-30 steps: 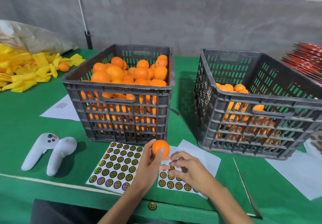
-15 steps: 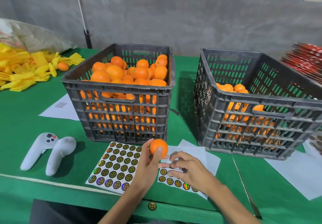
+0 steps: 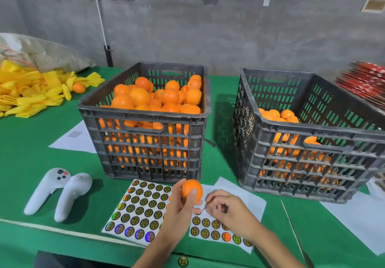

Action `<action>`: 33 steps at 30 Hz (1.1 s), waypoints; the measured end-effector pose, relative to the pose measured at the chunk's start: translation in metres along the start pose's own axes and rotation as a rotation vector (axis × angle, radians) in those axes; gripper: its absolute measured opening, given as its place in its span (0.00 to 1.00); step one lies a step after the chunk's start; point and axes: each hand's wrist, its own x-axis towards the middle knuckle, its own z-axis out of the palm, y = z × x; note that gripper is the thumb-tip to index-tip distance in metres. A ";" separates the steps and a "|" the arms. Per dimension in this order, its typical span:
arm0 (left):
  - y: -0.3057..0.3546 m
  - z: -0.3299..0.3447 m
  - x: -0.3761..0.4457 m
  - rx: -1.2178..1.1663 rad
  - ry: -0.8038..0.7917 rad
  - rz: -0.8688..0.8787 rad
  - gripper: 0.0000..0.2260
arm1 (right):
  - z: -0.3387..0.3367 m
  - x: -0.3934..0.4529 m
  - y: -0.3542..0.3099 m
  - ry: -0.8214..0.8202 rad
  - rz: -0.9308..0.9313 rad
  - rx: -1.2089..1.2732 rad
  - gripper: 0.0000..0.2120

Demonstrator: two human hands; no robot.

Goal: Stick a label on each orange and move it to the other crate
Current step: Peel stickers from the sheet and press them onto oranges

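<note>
Right hand point(image 3: 227, 209) now lifted off label sheet point(image 3: 216, 234), fingers curled, pinching; left hand point(image 3: 183, 207) gripping orange point(image 3: 190, 189)

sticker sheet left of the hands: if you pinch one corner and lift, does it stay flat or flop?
Probably flops: the sticker sheet looks like thin paper lying flat on the green table. Likely light, since most of its round labels remain but are thin. It may slide before lifting, as nothing visibly pins it; the left hand grips the orange above its right edge.
</note>
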 end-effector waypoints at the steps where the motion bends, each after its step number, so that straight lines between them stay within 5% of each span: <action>1: -0.001 -0.001 0.000 0.003 -0.002 -0.004 0.22 | 0.002 -0.001 0.000 0.026 -0.007 -0.023 0.07; 6: 0.003 0.001 0.000 -0.070 -0.020 -0.042 0.20 | -0.002 0.008 -0.017 0.317 0.211 0.052 0.10; 13: 0.068 0.023 0.013 -0.170 -0.019 0.111 0.20 | -0.018 0.018 -0.087 0.686 -0.174 -0.412 0.02; 20: 0.161 0.039 0.028 -0.104 -0.096 0.281 0.20 | -0.071 0.015 -0.154 0.759 -0.344 -0.393 0.18; 26: 0.234 0.055 0.046 0.124 -0.189 0.398 0.21 | -0.107 0.027 -0.182 0.814 -0.298 -0.546 0.36; 29: 0.255 0.054 0.064 0.361 -0.171 0.545 0.20 | -0.134 0.038 -0.185 0.899 -0.285 -0.609 0.34; 33: 0.270 0.025 0.110 0.703 0.052 0.590 0.12 | -0.177 0.045 -0.163 0.924 -0.162 -0.607 0.32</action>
